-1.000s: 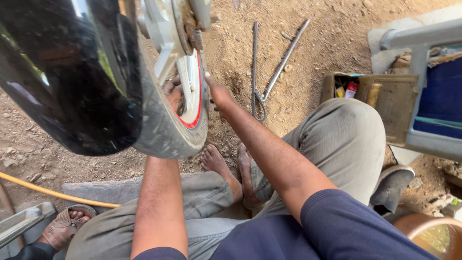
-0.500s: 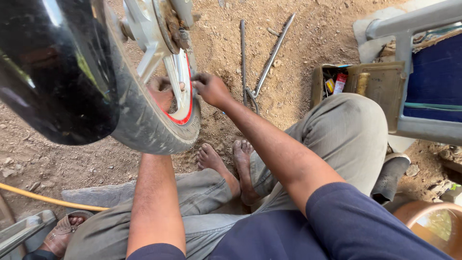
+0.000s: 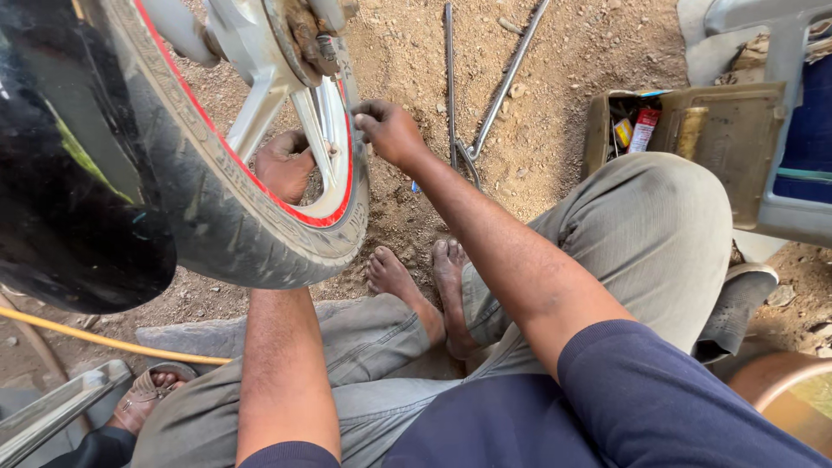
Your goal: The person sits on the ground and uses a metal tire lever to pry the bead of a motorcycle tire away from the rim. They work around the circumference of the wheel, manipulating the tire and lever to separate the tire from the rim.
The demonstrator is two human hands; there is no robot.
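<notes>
A motorcycle wheel (image 3: 260, 234) with a black tyre, a red rim stripe and silver spokes hangs at the upper left, with its rusty hub (image 3: 303, 35) at the top. My left hand (image 3: 282, 165) reaches behind the wheel and shows curled between the spokes; what it holds is hidden. My right hand (image 3: 390, 130) is on the near side, fingertips pinched at the rim's edge just below the hub. I sit on the dirt with bare feet (image 3: 416, 277) under the wheel.
Long metal rod tools (image 3: 459, 121) lie on the dirt past my right hand. An open olive metal toolbox (image 3: 719, 130) with small containers sits at the right by a grey and blue frame. A yellow hose (image 3: 87, 338) crosses the lower left, near a sandalled foot (image 3: 143, 399).
The wheel fills more of the view and sits lower right than before. My right hand has crept up the rim towards the hub. My left hand stays behind the spokes.
</notes>
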